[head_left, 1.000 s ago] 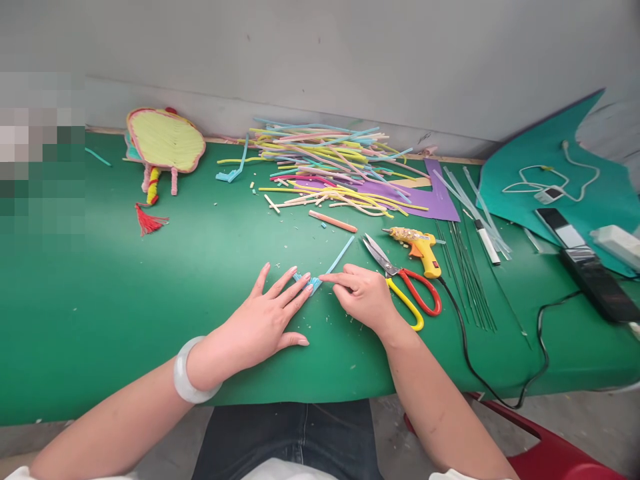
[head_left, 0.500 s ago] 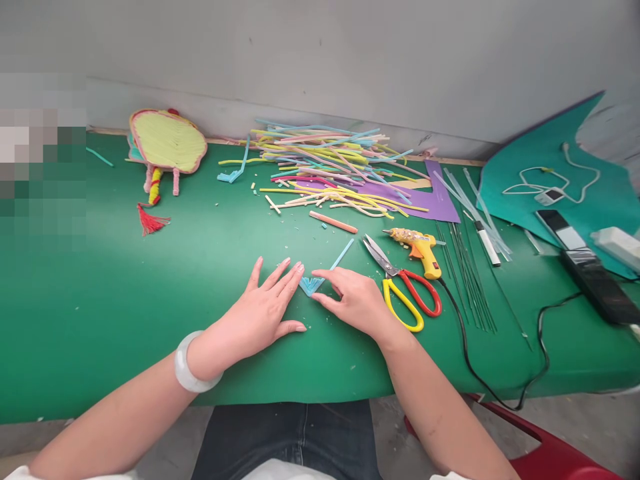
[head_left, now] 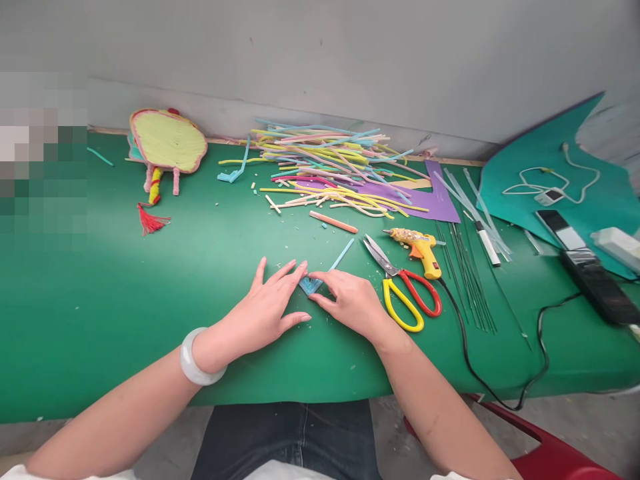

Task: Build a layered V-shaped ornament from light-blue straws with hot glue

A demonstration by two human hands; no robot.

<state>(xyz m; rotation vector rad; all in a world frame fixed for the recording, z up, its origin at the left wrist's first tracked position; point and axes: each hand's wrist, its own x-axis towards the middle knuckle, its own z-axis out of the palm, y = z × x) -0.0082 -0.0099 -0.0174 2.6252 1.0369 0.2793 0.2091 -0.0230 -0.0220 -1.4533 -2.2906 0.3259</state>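
Observation:
A small blue V-shaped piece made of fuzzy stems [head_left: 311, 285] lies on the green table between my hands, with a light blue stem [head_left: 343, 254] reaching up to the right from it. My left hand [head_left: 265, 303] is spread palm down, its fingertips against the piece's left upper edge. Thumb and forefinger of my right hand [head_left: 353, 303] close on the piece from the right and partly cover it. Close to my right hand lie scissors [head_left: 395, 270] with one red and one yellow handle, blades apart.
Behind lies a heap of coloured pipe cleaners [head_left: 340, 157] over purple sheet [head_left: 440, 200]. A yellow glue gun [head_left: 423, 250] with a black cord, green wires [head_left: 470, 280] and a power strip [head_left: 597, 283] are at right. A fan-shaped craft [head_left: 170, 140] stands at left.
My left hand has shifted slightly right, its fingertips now nearer my right hand. My right fingers have moved slightly left over the blue piece, covering more of it.

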